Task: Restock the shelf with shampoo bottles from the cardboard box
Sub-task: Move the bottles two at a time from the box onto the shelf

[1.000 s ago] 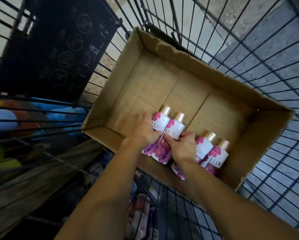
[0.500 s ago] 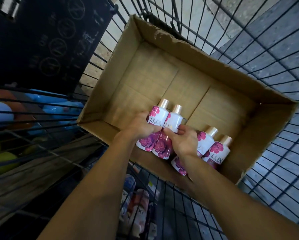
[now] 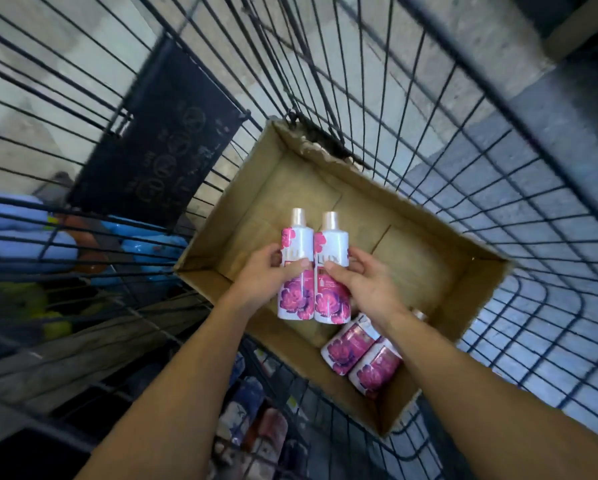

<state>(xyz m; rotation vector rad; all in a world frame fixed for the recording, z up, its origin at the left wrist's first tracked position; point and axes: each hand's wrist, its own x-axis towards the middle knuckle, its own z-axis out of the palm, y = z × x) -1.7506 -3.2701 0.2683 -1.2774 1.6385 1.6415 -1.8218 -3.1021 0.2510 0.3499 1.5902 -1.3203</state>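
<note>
An open cardboard box (image 3: 477, 289) sits in a wire cart. Two white shampoo bottles with pink flowers and gold caps are held side by side above the box. My left hand (image 3: 264, 271) grips the left bottle (image 3: 295, 244) around its middle. My right hand (image 3: 359, 278) grips the right bottle (image 3: 332, 247) from the right side. Two more shampoo bottles (image 3: 359, 358) lie in the box's near corner, partly hidden by my right forearm.
The black wire cart (image 3: 498, 188) surrounds the box on all sides. A dark printed panel (image 3: 159, 157) hangs on the cart's left wall. Blue and yellow goods (image 3: 30, 237) show through the bars at left. Packaged products (image 3: 256, 427) lie below the cart.
Both hands have lifted the two bottles up out of the box, and they now stand upright above it. The view has pulled back and tilted.
</note>
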